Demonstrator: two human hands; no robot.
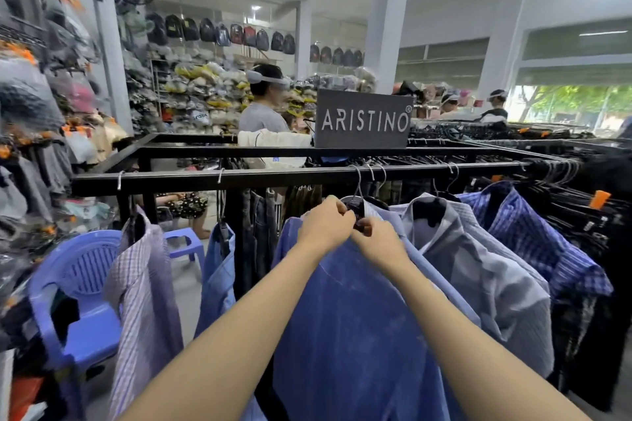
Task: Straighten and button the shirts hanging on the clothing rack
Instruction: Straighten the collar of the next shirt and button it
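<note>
Blue shirt (349, 318): both hands pinch its collar; left hand (325, 225), right hand (374, 237).

Premises: clothing shop. Shirts on a black rack (239, 178), brand sign (363, 120), wall-hung backpacks (219, 31), bagged stock.

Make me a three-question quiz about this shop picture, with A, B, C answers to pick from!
1. Where are both hands?
A. At the collar of the blue shirt
B. On the plastic chair
C. On the sign

2. What colour is the plastic chair?
A. Red
B. Blue
C. Green

3. What are the hands doing?
A. Hanging open at the sides
B. Pinching the shirt's collar
C. Holding a backpack

Answers:
1 A: the left hand and right hand meet at the top of the blue shirt, under its hanger.
2 B: the plastic chair is blue.
3 B: the fingers of both hands are closed on the collar.
</note>
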